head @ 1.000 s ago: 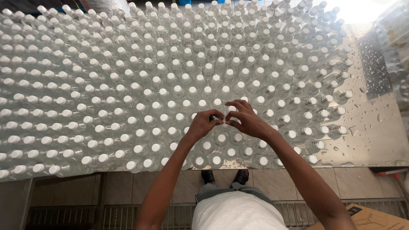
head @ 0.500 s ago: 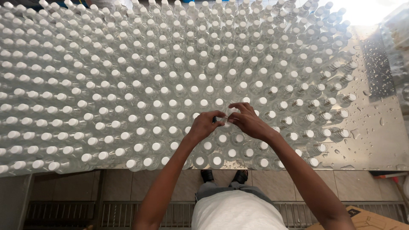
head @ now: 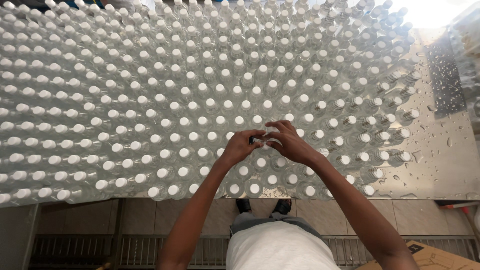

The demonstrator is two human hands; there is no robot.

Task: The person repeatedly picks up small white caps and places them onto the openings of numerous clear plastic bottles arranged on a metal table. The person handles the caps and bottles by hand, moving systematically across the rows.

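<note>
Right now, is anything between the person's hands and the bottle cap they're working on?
Nothing visible. The left hand and right hand already meet at one bottle cap, fingertips touching it, with other capped clear bottles packed all around.

A person's left hand [head: 241, 146] and right hand [head: 288, 142] meet, fingertips pinched together around a small dark object [head: 253, 140], above clear plastic bottles [head: 200, 100] with white caps packed tightly across a wet steel table [head: 440, 150]; a cardboard box [head: 440, 255] lies below the table's near edge
</note>
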